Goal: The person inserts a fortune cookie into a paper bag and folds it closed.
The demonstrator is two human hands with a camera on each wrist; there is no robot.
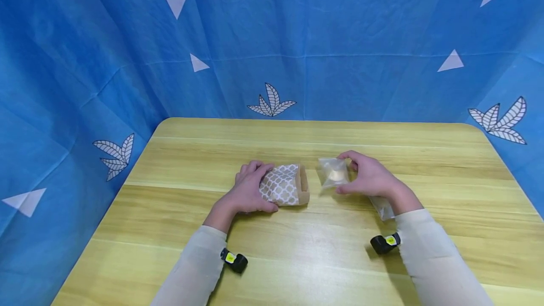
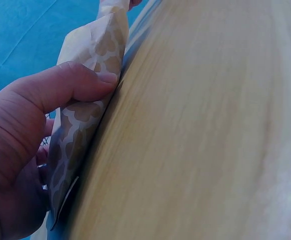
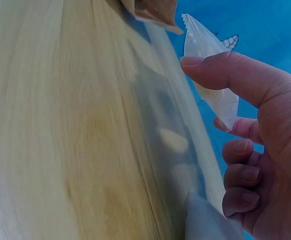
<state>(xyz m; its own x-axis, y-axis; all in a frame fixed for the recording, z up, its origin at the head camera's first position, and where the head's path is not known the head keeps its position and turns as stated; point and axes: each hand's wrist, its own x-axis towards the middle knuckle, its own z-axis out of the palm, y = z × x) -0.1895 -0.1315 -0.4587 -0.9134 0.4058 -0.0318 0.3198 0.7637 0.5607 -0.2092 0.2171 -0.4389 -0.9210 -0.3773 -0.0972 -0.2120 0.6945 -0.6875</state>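
Note:
On the wooden table lies a brown paper bag [image 1: 280,185] with a white lattice pattern, its open mouth facing right. My left hand [image 1: 247,191] grips the bag from its closed end; the thumb presses its near edge, while most of the other fingers are hidden behind it in the left wrist view. My right hand [image 1: 371,177] pinches a small translucent packet [image 3: 210,65] between thumb and forefinger, just off the bag's mouth. Something pale and round shows inside the packet. A second clear packet [image 1: 383,209] lies under the right wrist, partly covered by it.
The light wooden table [image 1: 314,259] extends around both hands. Behind and at the sides hangs a blue curtain [image 1: 340,37] printed with white triangles and leaves. Each sleeved wrist carries a small black camera [image 1: 384,243].

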